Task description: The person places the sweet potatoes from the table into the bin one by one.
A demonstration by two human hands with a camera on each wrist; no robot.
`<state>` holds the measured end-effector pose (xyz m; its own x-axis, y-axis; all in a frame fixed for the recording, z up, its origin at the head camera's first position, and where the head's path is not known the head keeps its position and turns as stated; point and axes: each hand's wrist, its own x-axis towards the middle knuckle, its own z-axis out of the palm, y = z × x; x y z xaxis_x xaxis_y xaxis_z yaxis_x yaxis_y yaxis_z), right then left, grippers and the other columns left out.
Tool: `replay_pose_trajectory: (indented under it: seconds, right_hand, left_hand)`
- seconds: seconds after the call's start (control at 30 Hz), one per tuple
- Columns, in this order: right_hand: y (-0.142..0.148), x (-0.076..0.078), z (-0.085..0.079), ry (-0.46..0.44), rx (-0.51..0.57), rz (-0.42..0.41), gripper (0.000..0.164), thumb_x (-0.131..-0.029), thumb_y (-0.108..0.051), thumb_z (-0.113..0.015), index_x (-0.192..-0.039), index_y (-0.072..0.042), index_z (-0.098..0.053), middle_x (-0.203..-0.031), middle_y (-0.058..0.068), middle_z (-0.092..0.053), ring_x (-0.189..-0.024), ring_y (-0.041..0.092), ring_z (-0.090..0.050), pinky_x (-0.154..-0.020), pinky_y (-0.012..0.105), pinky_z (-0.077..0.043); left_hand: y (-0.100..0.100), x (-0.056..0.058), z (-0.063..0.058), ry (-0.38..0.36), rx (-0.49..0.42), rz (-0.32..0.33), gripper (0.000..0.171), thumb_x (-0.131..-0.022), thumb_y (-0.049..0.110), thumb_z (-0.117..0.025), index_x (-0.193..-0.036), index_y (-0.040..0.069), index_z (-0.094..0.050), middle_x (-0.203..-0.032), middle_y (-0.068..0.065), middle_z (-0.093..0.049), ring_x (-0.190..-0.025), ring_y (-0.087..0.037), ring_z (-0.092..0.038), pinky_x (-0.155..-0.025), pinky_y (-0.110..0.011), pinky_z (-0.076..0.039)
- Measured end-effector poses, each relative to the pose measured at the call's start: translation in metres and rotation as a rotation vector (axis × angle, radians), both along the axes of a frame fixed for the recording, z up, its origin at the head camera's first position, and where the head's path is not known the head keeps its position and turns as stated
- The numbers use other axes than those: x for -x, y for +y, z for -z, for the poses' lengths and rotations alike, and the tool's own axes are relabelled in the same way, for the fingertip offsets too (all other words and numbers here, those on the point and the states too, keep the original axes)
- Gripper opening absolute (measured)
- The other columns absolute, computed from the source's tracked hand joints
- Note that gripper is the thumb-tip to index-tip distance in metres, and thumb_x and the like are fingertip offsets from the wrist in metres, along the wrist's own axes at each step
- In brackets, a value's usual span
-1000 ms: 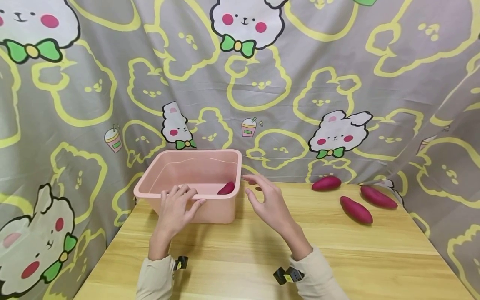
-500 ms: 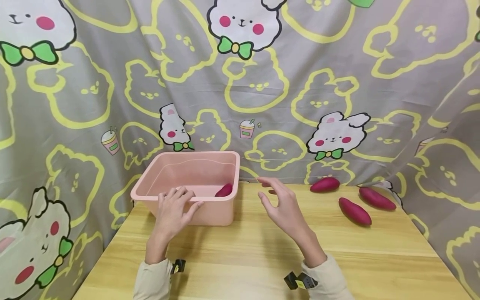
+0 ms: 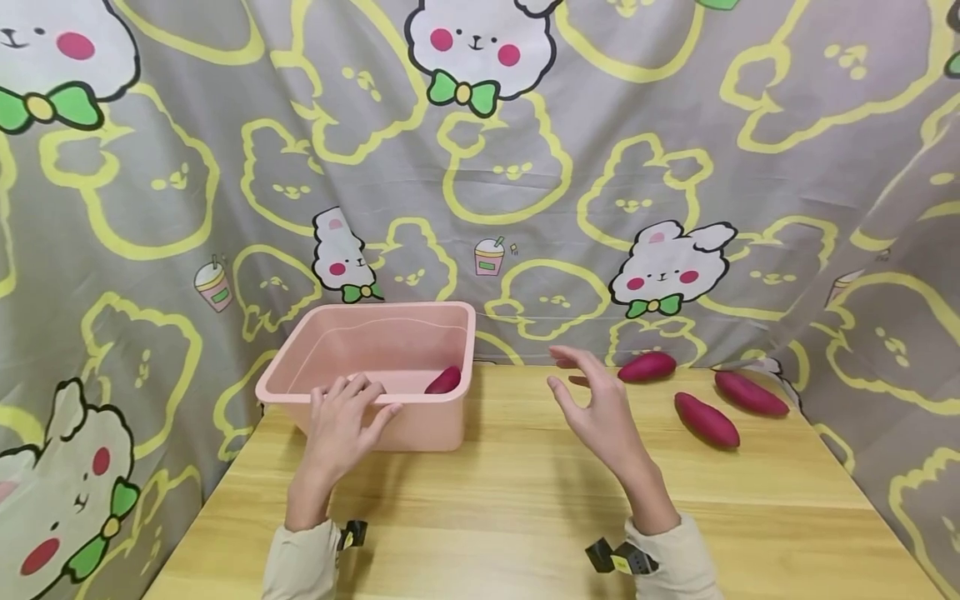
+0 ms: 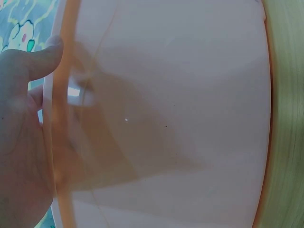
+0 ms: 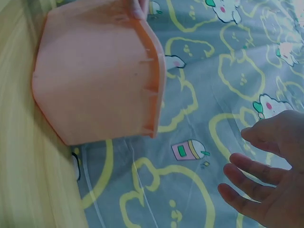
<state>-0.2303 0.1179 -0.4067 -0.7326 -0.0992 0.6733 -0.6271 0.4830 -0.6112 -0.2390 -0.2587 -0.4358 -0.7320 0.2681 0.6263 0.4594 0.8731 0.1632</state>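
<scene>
At the left of the table stands a pink plastic bin (image 3: 420, 425). My left hand (image 3: 341, 429) holds its near rim, fingers bent over into the bin; in the left wrist view the thumb (image 4: 47, 59) lies at the rim. Inside, a purple sweet potato (image 3: 444, 381) shows at the right end. My right hand (image 3: 607, 417) is in the air between the bin and the other sweet potatoes, its fingers spread and holding nothing. Nearest to it is one sweet potato (image 3: 647, 367) by the back edge. Two more, a front one (image 3: 707, 419) and a rear one (image 3: 750, 393), lie farther right.
The wooden table (image 3: 510, 517) runs up to a grey curtain (image 3: 540, 242) with rabbit prints, which hangs behind it and along both sides. Small black devices, a left one (image 3: 352, 534) and a right one (image 3: 621, 557), are worn at the wrists.
My right hand has moved right, away from the bin's right end and toward the loose sweet potatoes. The left hand has stayed on the rim. The view has shifted slightly.
</scene>
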Motion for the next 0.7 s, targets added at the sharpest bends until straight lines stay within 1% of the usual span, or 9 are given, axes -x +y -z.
replay_pose_trajectory:
  seconds: [0.3, 0.47, 0.57, 0.6, 0.63, 0.7]
  right_hand:
    - [0.025, 0.002, -0.001, -0.043, 0.037, 0.073, 0.044, -0.092, -0.003, -0.075, -0.134, -0.008, -0.063, -0.128, 0.008, -0.067, -0.114, 0.030, -0.064, -0.089, 0.051, -0.056]
    - [0.035, 0.004, 0.002, -0.048, 0.037, 0.101, 0.044, -0.092, -0.004, -0.075, -0.135, -0.008, -0.063, -0.128, 0.010, -0.067, -0.114, 0.030, -0.063, -0.090, 0.053, -0.055]
    - [0.040, 0.006, 0.005, -0.038, 0.017, 0.129, 0.043, -0.093, -0.004, -0.074, -0.134, -0.008, -0.063, -0.127, 0.010, -0.067, -0.112, 0.030, -0.063, -0.089, 0.052, -0.055]
    - [0.042, 0.006, 0.006, -0.031, 0.008, 0.145, 0.043, -0.092, -0.004, -0.075, -0.134, -0.008, -0.064, -0.126, 0.010, -0.068, -0.110, 0.029, -0.064, -0.088, 0.051, -0.055]
    - [0.044, 0.007, 0.007, -0.026, 0.000, 0.160, 0.043, -0.092, -0.004, -0.075, -0.133, -0.008, -0.064, -0.125, 0.010, -0.068, -0.108, 0.028, -0.064, -0.088, 0.047, -0.056]
    - [0.048, 0.008, 0.008, -0.013, -0.012, 0.192, 0.042, -0.092, -0.004, -0.075, -0.132, -0.007, -0.065, -0.123, 0.009, -0.068, -0.107, 0.027, -0.065, -0.088, 0.037, -0.056]
  left_hand:
    - [0.001, -0.002, -0.001, -0.005, -0.006, 0.005, 0.026, -0.093, 0.041, -0.072, -0.098, 0.016, -0.068, -0.099, -0.002, -0.061, -0.096, -0.029, -0.053, -0.083, -0.055, -0.029]
    - [0.000, -0.003, -0.002, -0.003, -0.010, 0.007, 0.026, -0.093, 0.041, -0.073, -0.099, 0.015, -0.068, -0.099, -0.002, -0.061, -0.096, -0.029, -0.053, -0.082, -0.054, -0.029]
    - [0.000, -0.003, -0.002, -0.005, -0.012, 0.008, 0.026, -0.092, 0.040, -0.073, -0.099, 0.015, -0.068, -0.099, -0.002, -0.062, -0.096, -0.030, -0.053, -0.082, -0.054, -0.028]
    - [0.000, -0.003, -0.002, -0.004, -0.012, 0.007, 0.026, -0.093, 0.040, -0.073, -0.099, 0.015, -0.069, -0.099, -0.003, -0.062, -0.096, -0.030, -0.053, -0.082, -0.054, -0.029]
    - [0.000, -0.003, -0.002, -0.003, -0.011, 0.006, 0.026, -0.093, 0.041, -0.072, -0.099, 0.015, -0.068, -0.099, -0.003, -0.062, -0.096, -0.030, -0.053, -0.082, -0.054, -0.029]
    - [0.001, -0.002, -0.002, -0.003, -0.012, 0.007, 0.027, -0.093, 0.041, -0.072, -0.100, 0.015, -0.068, -0.099, -0.003, -0.062, -0.096, -0.030, -0.053, -0.082, -0.054, -0.029]
